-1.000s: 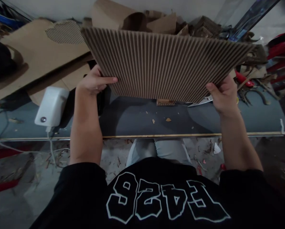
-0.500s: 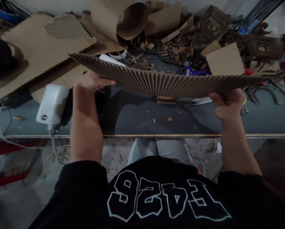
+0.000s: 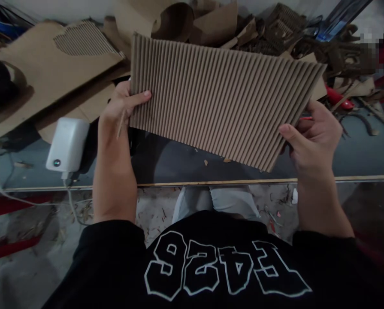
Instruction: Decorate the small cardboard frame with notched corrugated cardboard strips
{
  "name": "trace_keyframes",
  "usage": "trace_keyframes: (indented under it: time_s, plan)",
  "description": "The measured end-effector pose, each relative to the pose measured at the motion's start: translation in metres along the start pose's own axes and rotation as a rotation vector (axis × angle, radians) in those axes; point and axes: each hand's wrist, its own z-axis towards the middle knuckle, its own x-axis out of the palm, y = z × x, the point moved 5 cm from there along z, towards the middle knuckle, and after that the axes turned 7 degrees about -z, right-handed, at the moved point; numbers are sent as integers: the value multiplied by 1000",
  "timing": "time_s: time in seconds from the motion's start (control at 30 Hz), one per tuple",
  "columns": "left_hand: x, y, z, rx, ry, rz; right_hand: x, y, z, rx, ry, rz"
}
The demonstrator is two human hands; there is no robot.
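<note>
A sheet of corrugated cardboard (image 3: 217, 98), its ridges facing me, is held up above the dark table (image 3: 166, 165). My left hand (image 3: 122, 101) is closed on its left edge, thumb over the ridges and fingers behind. At the lower right edge, my right hand (image 3: 317, 133) pinches the sheet, thumb in front and the other fingers partly hidden. The right end of the sheet tilts downward toward me. Small cardboard scraps (image 3: 206, 162) lie on the table just below it. Whatever lies directly behind the sheet is hidden.
A white power bank (image 3: 68, 143) with a cable sits at the left. Large flat cardboard (image 3: 43, 73) and a ridged cutout (image 3: 85, 40) lie at the back left. Rolled brown cardboard (image 3: 134, 17) and scrap pieces crowd the back. A red object (image 3: 340, 98) is at the right.
The sheet has turned from edge-on and bowed to nearly flat, ridges facing me. It now covers the blue glue gun and the blade seen earlier. Both hands have risen and come closer together.
</note>
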Motion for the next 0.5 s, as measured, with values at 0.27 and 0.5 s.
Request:
trace_keyframes:
  time_s: [0.27, 0.5]
  plan:
    - [8, 4, 1, -120, 40, 31, 29, 43, -14, 139, 230, 93]
    - [7, -3, 10, -89, 114, -126, 14, -18, -1, 385, 161, 184]
